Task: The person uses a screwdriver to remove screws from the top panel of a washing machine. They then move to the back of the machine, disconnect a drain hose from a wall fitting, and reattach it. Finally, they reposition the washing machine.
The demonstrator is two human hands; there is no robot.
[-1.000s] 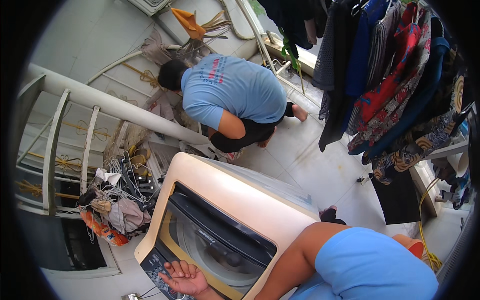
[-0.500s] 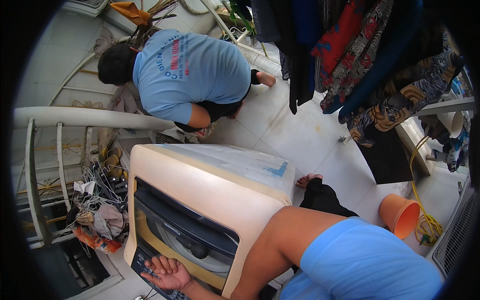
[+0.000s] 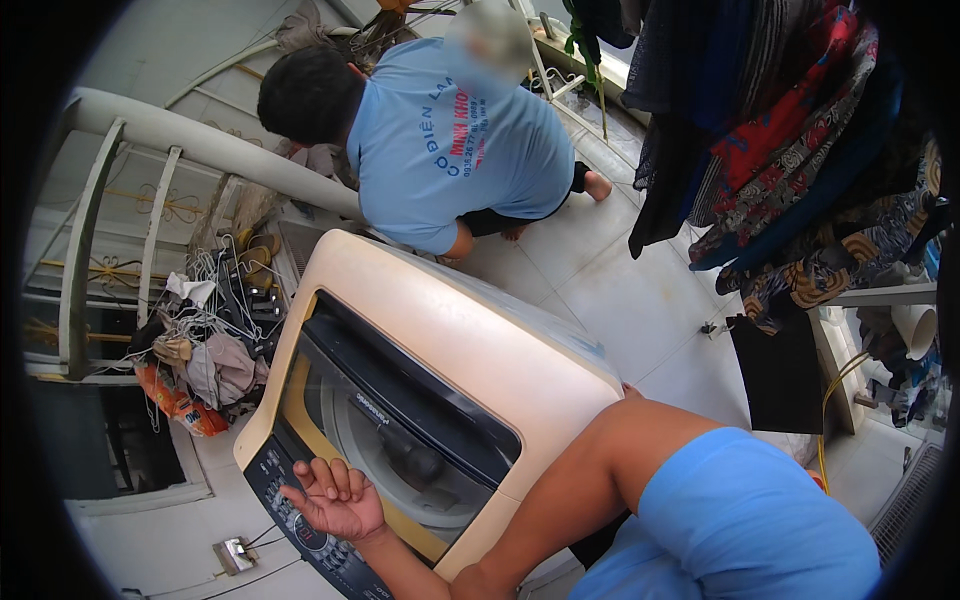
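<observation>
A cream top-load washing machine (image 3: 430, 280) with a dark see-through lid (image 3: 400, 400) stands tilted across the middle of the view. My bare arm comes from a light blue sleeve at the lower right, passes over its near edge and bends at the elbow. By its entry side I take the hand for my right hand (image 3: 345, 510). Its fingers are loosely curled and apart, with nothing in them, above the dark control panel (image 3: 320, 540). Whether it touches the panel I cannot tell. My left hand is out of view.
A co-worker in a light blue shirt (image 3: 440, 165) crouches beyond the machine, hands hidden. At left are a white railing (image 3: 155, 235) and a heap of hangers and cloths (image 3: 215, 350). Clothes (image 3: 760, 150) hang at upper right. A wall socket-like box (image 3: 235, 555) lies left of the panel.
My view has shifted, so the machine and co-worker appear farther right. The orange bucket at the right is now mostly hidden behind my sleeve. My visible hand keeps its loose curl over the panel.
</observation>
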